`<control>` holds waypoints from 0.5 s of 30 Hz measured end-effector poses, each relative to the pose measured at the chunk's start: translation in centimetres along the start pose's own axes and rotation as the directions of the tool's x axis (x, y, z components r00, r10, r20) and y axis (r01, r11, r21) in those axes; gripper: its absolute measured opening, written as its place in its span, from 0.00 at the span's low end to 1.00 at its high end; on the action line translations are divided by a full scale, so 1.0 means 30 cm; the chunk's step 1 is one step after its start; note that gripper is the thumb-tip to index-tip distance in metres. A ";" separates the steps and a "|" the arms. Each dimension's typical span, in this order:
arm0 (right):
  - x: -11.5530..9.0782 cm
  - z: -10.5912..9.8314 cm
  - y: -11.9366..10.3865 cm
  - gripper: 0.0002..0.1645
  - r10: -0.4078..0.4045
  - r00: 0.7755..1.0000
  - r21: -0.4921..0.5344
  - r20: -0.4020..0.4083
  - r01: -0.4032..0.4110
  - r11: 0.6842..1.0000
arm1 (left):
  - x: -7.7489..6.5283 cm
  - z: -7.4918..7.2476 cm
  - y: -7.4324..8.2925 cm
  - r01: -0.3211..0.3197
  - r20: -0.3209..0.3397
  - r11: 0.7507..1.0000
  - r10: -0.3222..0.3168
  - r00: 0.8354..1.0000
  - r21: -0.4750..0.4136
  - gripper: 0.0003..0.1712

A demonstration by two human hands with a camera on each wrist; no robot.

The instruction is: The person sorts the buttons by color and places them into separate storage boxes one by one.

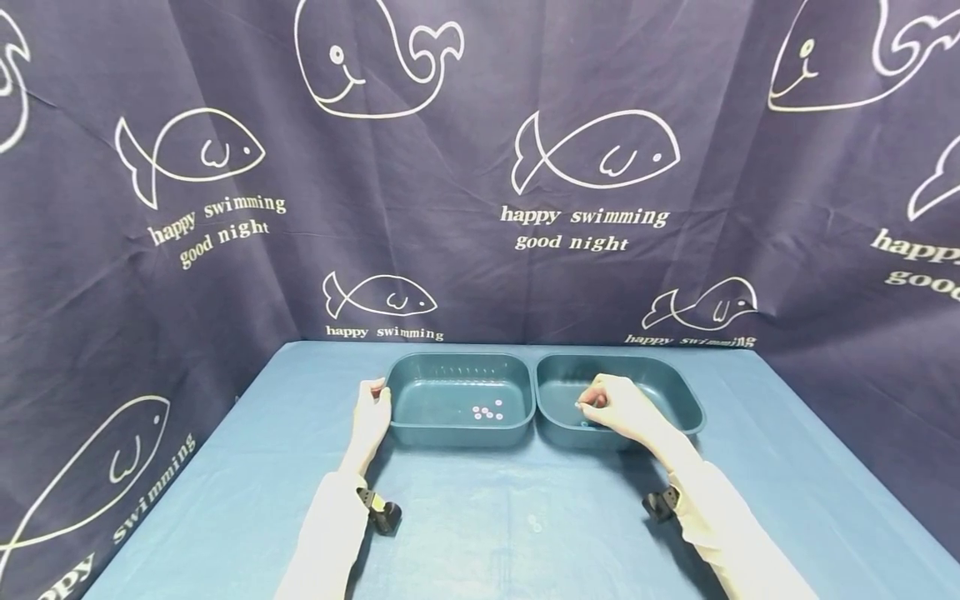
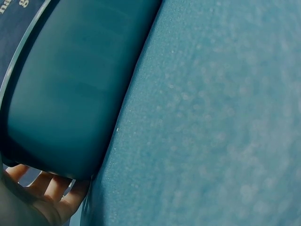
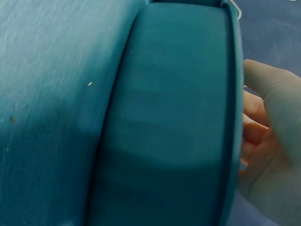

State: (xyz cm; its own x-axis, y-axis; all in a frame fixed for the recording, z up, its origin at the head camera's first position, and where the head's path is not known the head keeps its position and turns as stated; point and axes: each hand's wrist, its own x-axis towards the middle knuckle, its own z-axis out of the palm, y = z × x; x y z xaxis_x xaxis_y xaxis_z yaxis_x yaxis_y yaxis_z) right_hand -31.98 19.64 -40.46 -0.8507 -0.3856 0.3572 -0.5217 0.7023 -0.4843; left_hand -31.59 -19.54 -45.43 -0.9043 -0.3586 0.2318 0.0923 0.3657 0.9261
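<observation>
Two teal rectangular bins stand side by side. Inside the left bin [image 1: 442, 433], several small pink round pieces [image 1: 487, 412] lie toward the right of its floor. My left hand [image 1: 371, 410] touches the outer left end of that bin; its fingers [image 2: 55, 187] rest against the end wall in the left wrist view. Over the right bin [image 1: 675, 392], my right hand [image 1: 618, 407] has thumb and forefinger together at a tiny pale piece, too small to identify. A small blue piece [image 1: 584, 423] lies below those fingertips. The right wrist view shows the right hand [image 3: 273, 136] beyond the bin's rim, with its fingertips partly hidden.
Both bins stand on a light blue cloth-covered table [image 1: 480, 517]. A dark curtain [image 1: 465, 183] with white fish drawings and lettering hangs behind and at both sides. Each wrist carries a black camera; one is the right wrist camera [image 1: 660, 504].
</observation>
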 end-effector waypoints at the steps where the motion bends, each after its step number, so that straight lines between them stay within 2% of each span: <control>1: 0.001 0.002 0.005 0.04 0.005 1.000 -0.006 0.004 -0.005 1.000 | -0.001 -0.001 0.000 -0.002 0.000 1.000 0.002 1.000 -0.001 0.15; 15: 0.008 0.013 0.066 0.03 0.015 1.000 -0.056 -0.007 -0.015 0.998 | 0.000 0.004 -0.004 -0.015 -0.013 1.000 0.015 1.000 -0.005 0.15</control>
State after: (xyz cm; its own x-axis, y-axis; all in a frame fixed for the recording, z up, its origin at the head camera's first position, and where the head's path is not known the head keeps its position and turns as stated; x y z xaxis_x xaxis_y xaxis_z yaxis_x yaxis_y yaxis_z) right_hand -33.23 20.69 -41.64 -0.8577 -0.3709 0.3560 -0.5045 0.7407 -0.4437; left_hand -31.64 -19.48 -45.58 -0.8972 -0.3643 0.2495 0.1080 0.3669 0.9240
